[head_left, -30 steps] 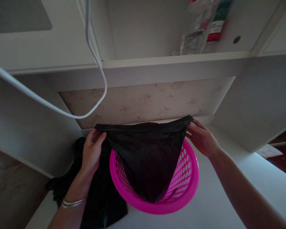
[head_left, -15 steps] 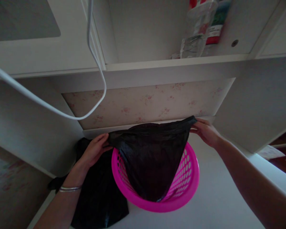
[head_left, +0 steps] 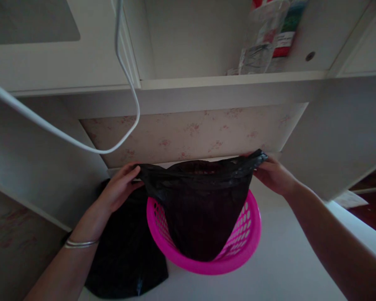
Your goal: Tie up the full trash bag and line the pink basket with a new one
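A black plastic bag (head_left: 203,213) is stretched between my two hands, its mouth parted a little along the top. My left hand (head_left: 120,184) pinches its left upper corner, and my right hand (head_left: 271,173) grips the right upper corner. The bag's lower part hangs down inside a pink plastic basket (head_left: 207,267) with holes in its sides. The basket stands on a white surface (head_left: 288,251). Beside it, below my left forearm, lies a second black plastic bag (head_left: 128,259).
A white cable (head_left: 65,138) loops down at upper left in front of a white cabinet (head_left: 90,62). Above, a shelf (head_left: 200,83) holds a clear container (head_left: 260,42) and a red and green package (head_left: 285,37). White side panels flank the recess.
The bag's mouth has parted more, showing a gap along its top edge. My left hand has shifted slightly up and left, and my right hand slightly right.
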Motion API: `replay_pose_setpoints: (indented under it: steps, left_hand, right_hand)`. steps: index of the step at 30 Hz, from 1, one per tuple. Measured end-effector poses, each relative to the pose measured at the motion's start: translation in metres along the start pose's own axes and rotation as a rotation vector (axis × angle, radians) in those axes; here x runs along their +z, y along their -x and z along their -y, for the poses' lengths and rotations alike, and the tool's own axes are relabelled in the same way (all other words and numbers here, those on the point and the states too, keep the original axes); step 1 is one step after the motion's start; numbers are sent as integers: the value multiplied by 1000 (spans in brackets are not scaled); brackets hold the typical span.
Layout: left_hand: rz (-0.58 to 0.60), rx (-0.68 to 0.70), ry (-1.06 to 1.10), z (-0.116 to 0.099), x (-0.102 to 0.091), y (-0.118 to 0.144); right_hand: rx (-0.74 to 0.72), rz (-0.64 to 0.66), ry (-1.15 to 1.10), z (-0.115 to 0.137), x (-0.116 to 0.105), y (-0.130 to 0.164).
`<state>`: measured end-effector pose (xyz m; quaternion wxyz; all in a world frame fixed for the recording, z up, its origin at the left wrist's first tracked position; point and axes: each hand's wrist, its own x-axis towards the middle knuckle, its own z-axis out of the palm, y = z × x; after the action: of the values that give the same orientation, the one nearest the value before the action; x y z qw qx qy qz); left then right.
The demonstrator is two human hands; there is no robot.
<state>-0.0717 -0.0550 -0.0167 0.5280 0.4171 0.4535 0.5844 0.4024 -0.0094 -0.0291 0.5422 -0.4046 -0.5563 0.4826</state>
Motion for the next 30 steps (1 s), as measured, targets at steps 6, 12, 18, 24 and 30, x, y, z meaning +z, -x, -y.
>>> replay_pose_setpoints:
  steps: [6, 12, 18, 24, 30]
  left_hand:
    - [205, -263, -195, 16, 1, -6]
    - [207, -237, -128, 14, 14, -11]
    - [33, -9, 33, 11, 23, -21]
    - [-76, 204, 230, 11, 24, -12]
    - [-217, 218, 484, 6, 14, 7]
  right_hand:
    - [124, 42, 12, 2, 18, -11]
    - [83, 58, 35, 0, 26, -21]
    - [5, 40, -73, 2, 33, -21]
    - [-138, -95, -322, -1, 22, -14]
    - [-103, -162, -485, -3, -2, 11]
